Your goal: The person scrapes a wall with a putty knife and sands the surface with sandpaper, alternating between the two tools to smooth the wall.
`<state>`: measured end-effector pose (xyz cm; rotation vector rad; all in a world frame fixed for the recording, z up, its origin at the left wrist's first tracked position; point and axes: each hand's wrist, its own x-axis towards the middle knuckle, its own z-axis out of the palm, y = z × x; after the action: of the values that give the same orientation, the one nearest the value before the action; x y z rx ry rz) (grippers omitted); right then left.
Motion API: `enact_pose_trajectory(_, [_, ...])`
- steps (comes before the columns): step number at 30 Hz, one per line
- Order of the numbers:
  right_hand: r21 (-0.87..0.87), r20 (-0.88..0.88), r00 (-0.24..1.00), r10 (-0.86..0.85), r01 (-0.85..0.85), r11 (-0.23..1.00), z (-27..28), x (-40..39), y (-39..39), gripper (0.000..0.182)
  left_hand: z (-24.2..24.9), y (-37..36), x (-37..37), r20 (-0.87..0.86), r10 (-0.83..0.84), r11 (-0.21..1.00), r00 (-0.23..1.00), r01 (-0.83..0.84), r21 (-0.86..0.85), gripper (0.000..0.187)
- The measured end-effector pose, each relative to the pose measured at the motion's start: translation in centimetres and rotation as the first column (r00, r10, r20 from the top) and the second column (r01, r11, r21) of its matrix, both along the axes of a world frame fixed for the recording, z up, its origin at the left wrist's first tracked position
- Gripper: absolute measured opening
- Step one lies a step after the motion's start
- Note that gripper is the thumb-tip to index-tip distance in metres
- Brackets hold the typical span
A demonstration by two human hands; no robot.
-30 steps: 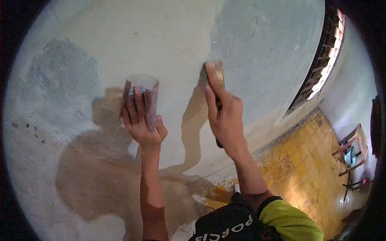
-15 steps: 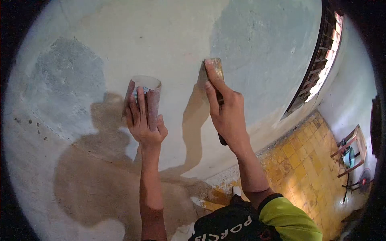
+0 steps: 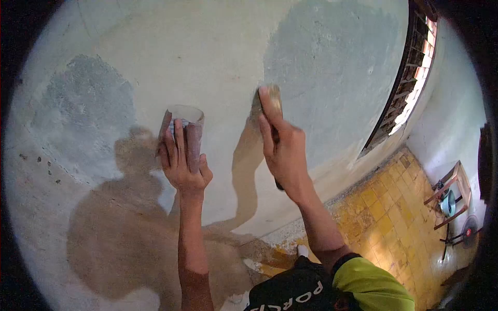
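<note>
My left hand (image 3: 182,167) lies against the wall (image 3: 223,57) with a curled sheet of sandpaper (image 3: 195,147) under and around its fingers. The sheet is reddish-brown, with a paler curved upper edge. To the right, my right hand (image 3: 288,155) grips a putty knife (image 3: 275,98), thumb and index finger stretched along it. Its stained, yellowish blade points upward at the wall, slightly blurred, and the dark handle end shows below the fist. The blade is at the left border of a large grey-green patch (image 3: 332,62); another grey patch (image 3: 85,103) lies left of my left hand.
A barred window opening (image 3: 402,98) is at the upper right. Yellow tiles cover the floor (image 3: 376,207). By the far wall stand a wooden stool (image 3: 464,184), a light-blue bowl (image 3: 448,203) and a fan (image 3: 469,230). My shadow falls on the wall at left.
The putty knife and my right hand have moved slightly down along the wall. My left hand keeps its place on the sandpaper; the whole view has shifted a little.
</note>
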<state>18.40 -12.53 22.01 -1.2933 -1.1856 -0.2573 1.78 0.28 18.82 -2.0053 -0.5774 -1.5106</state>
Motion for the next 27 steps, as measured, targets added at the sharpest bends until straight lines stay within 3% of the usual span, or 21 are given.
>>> enact_pose_trajectory(3, [-0.057, -0.010, 1.000, -0.009, 0.009, 0.998, 3.1, 0.4, -0.6, 0.050, -0.4, -0.3, -0.2, -0.012, 0.029, 0.999, 1.000, -0.029, -0.029, 0.056])
enact_pose_trajectory(9, [0.007, 0.032, 0.999, -0.028, 0.028, 1.000, -0.1, 0.6, 0.2, 0.048, -0.2, 0.1, -0.1, -0.018, -0.025, 1.000, 1.000, 0.025, 0.007, 0.060])
enact_pose_trajectory(12, [-0.040, -0.014, 0.999, -0.035, 0.034, 0.999, 4.4, 0.8, -0.6, 0.043, -0.7, -0.1, -0.4, -0.039, 0.009, 0.999, 0.999, -0.011, -0.042, 0.058])
enact_pose_trajectory(16, [-0.006, 0.056, 0.996, -0.073, 0.074, 0.997, 2.4, 0.5, -0.7, 0.042, -0.7, 0.2, -0.4, -0.029, 0.009, 1.000, 1.000, -0.010, -0.023, 0.057])
enact_pose_trajectory(19, [-0.093, 0.018, 0.999, -0.047, 0.048, 0.994, 1.0, 0.8, -0.7, 0.042, -0.4, 0.1, -0.3, -0.035, 0.027, 0.999, 0.999, -0.028, -0.033, 0.057])
enact_pose_trajectory(24, [0.014, 0.073, 0.996, -0.051, 0.050, 0.999, 3.5, 1.3, -0.4, 0.050, -0.5, 0.0, -0.4, -0.020, -0.013, 0.999, 1.000, 0.012, -0.044, 0.059])
enact_pose_trajectory(27, [0.040, 0.101, 0.994, -0.040, 0.036, 0.999, 0.7, 1.3, -0.2, 0.049, -0.3, 0.0, -0.4, -0.034, 0.010, 0.998, 0.999, -0.012, -0.055, 0.059])
